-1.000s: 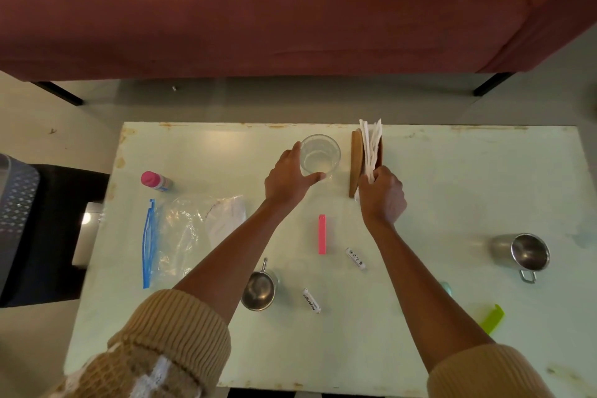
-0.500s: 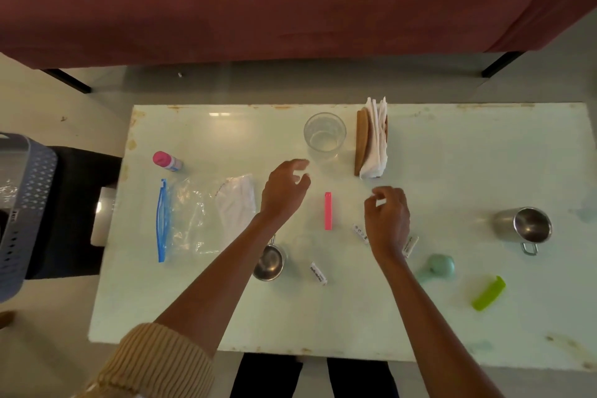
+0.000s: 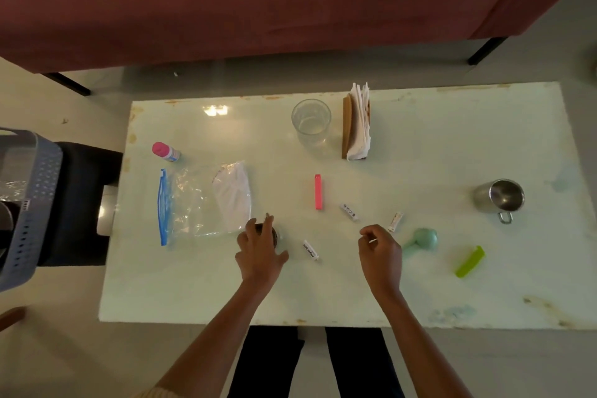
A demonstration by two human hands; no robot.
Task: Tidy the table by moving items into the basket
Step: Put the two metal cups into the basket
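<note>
– Grip on the left: what has it got?
– Left hand point(image 3: 260, 255) lies over the small steel cup point(image 3: 275, 236), fingers point(image 3: 266, 226) curled round its far rim from above. The cup stands on the worktop point(image 3: 323, 294), its handle poking out at 12 o'clock.
– And the right?
– Right hand point(image 3: 382, 252) hovers at 3 o'clock from the left one, fingers loosely curled. A pale fleck shows at the fingertips. Whether that grip holds anything, I cannot tell.
– What lies round them?
– Between the hands, a small white tube point(image 3: 310, 250). From the right hand, a second tube point(image 3: 349, 212) at 11 o'clock, a third tube point(image 3: 395, 221) at 1 o'clock, and a pale green round-headed thing point(image 3: 421, 240) just beside it at 3. From the cup, a pink clip point(image 3: 318, 192) at 1 o'clock and a clear zip bag point(image 3: 193, 200) near at 10.
– Farther out?
– Glass tumbler point(image 3: 311, 121) and napkin holder point(image 3: 355, 122) side by side at the worktop's 12 o'clock, a steel mug point(image 3: 500, 198) and a green clip point(image 3: 470, 262) toward 3, and a pink-capped bottle point(image 3: 164, 151) toward 10.
– The basket?
– The grey perforated basket point(image 3: 42, 190) is off the worktop at 9 o'clock, well apart from the cup.
</note>
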